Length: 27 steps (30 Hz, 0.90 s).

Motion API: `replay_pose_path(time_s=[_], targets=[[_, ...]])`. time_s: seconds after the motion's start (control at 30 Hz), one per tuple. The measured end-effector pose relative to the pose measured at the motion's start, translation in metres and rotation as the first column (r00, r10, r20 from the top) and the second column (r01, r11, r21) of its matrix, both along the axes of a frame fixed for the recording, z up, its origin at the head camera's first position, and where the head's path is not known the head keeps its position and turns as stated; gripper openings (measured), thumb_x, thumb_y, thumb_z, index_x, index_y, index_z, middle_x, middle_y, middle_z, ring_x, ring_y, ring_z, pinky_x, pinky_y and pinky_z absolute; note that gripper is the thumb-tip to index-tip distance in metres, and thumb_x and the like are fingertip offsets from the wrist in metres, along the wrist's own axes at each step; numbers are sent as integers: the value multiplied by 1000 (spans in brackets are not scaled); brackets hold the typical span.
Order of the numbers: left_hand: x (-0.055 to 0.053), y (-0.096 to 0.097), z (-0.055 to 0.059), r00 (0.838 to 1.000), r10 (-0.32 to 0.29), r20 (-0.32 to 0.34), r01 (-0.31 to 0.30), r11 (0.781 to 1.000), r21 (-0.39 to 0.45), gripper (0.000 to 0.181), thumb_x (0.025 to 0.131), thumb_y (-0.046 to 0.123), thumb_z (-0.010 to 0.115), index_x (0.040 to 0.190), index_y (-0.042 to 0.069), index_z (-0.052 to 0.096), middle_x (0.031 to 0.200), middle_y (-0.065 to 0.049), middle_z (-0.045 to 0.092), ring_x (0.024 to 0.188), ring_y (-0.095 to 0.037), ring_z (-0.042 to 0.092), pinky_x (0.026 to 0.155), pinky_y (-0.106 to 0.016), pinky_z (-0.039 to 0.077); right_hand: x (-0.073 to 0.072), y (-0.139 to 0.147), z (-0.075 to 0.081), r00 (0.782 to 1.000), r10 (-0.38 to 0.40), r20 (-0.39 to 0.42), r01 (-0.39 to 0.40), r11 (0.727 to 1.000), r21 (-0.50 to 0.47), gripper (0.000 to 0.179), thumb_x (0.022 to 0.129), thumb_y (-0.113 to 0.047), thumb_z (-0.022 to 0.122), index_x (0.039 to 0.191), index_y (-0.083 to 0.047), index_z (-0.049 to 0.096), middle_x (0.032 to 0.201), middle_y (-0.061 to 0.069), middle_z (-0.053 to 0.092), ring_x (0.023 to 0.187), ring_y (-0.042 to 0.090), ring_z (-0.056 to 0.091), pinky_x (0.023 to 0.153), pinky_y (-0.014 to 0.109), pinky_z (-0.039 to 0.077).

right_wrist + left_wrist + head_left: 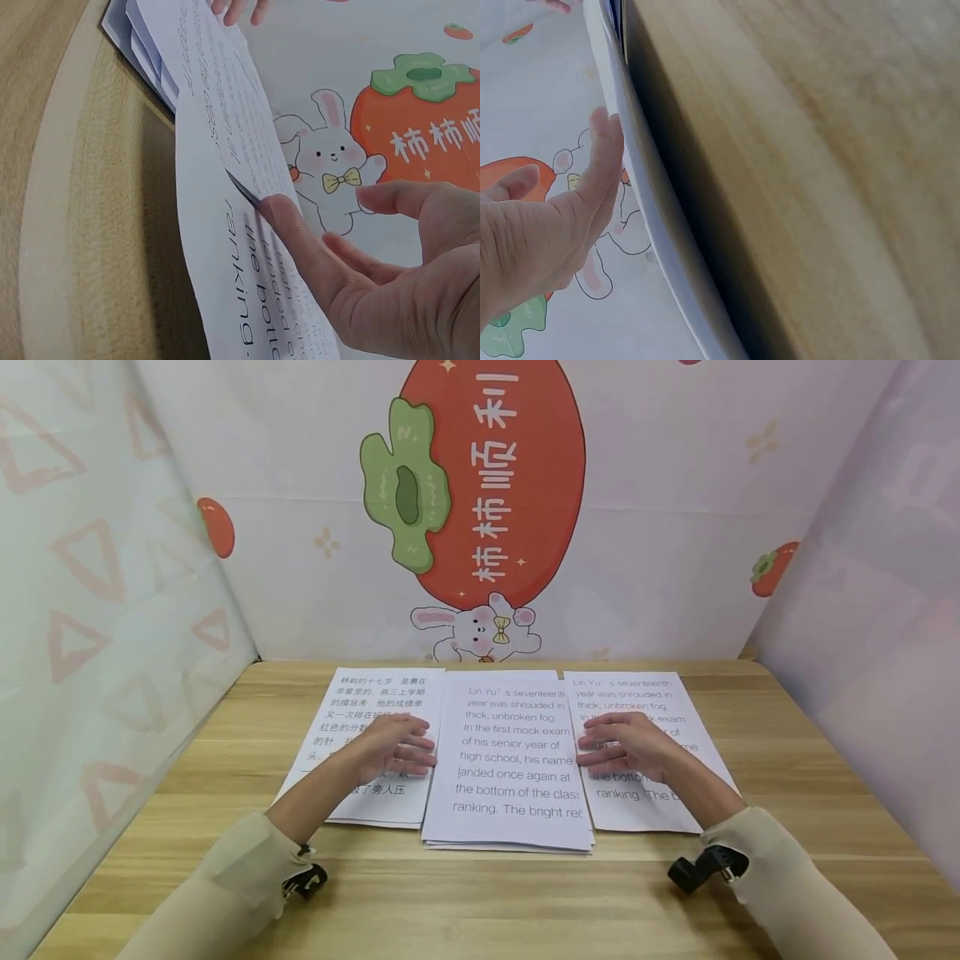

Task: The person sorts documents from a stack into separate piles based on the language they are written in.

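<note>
Three sets of printed paper lie side by side on the wooden table. The left stack bears Chinese characters; the middle stack and the right sheet bear English text. Over the left stack is my left hand, fingers loosely spread and tips pointing at the middle stack's left edge. My right hand mirrors it above the right sheet, its fingertips by the middle stack's right edge. In the right wrist view, a fingertip rests at the printed paper. Neither hand grips anything.
The wooden table extends in front of the papers and to both sides. A white backdrop with a big red persimmon and a cartoon rabbit stands behind. Pale side walls enclose both sides. Black wrist mounts sit under both sleeves.
</note>
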<state>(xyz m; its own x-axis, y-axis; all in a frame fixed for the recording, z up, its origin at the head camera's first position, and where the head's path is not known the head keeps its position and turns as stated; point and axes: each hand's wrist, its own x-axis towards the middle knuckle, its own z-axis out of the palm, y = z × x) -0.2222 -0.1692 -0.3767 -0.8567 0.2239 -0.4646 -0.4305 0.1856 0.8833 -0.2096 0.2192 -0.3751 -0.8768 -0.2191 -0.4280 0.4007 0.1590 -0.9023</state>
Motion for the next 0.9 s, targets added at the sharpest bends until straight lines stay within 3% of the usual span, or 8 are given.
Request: replay_pose_path(time_s=[0.6,0.9], targets=[[-1,0,0,1000,-7,-18,8,998,63,50,108,15,47,151,-10,39,140,-35,54,107,-33,72,91,-43,63,0,-3,-3,999,-24,-33,23,999,-43,51,106,-10,53,151,10,38,131,25,66,109,29,73,95,43,61],[-3,4,0,999,-19,-27,21,997,77,46,108,18,48,147,-7,46,134,-30,63,101,-26,74,91,-39,63,-1,-7,-7,998,-5,-57,5,1000,3,48,106,-12,56,149,6,44,123,15,69,97,16,72,84,29,64]])
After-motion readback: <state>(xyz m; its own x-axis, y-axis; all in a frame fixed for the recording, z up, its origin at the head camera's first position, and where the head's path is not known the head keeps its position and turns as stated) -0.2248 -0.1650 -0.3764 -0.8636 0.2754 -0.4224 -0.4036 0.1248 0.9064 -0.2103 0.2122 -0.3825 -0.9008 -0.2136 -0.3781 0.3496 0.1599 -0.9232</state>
